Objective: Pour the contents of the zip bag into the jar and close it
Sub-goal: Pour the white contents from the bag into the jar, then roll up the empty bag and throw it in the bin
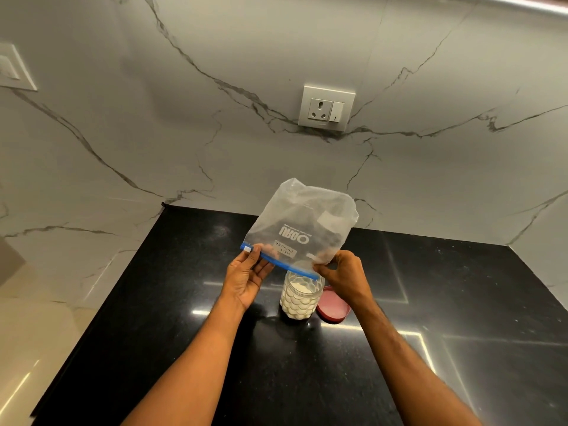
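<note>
- Holding the zip bag (302,224) upside down above the jar (301,298), both hands gripped its blue zip edge (285,265).
- The left hand (249,279) pinched the zip edge near the slider, thumb in front, fingers behind.
- The right hand (342,276) pinched the other end, fingers curled round the plastic.
- The bag looked see-through and nearly empty.
- The jar stood open on the black counter (172,302), filled with white powder.
- A pink lid (333,309) lay just beside the jar.
</note>
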A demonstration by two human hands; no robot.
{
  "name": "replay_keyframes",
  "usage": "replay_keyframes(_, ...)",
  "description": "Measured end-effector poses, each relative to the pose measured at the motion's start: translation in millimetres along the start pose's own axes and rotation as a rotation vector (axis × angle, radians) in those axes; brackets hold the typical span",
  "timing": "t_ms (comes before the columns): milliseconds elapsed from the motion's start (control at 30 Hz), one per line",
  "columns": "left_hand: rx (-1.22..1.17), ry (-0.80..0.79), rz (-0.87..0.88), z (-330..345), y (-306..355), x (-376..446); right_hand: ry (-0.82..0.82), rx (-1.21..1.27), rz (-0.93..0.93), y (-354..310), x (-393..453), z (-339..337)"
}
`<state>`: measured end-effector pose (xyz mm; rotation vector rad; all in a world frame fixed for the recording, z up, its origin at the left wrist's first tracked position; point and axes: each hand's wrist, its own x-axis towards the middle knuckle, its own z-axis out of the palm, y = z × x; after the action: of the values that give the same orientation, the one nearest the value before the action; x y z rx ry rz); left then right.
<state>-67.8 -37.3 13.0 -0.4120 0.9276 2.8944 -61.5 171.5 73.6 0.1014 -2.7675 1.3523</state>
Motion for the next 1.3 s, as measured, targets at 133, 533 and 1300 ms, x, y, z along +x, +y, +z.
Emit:
replay_keyframes(133,-0.002,0.005,-0.002,1,-2,0,0.001,-0.007,0.034,-3,-2,-1)
replay_keyframes(533,0.051,-0.011,0.054,18,5,-5,-0.084,0.038,0.060,7,-8,-4)
replay_keyframes(1300,1.333,-0.579,0.482,185,87,-3,0.210,0.173,-0.253,-68,14,-130)
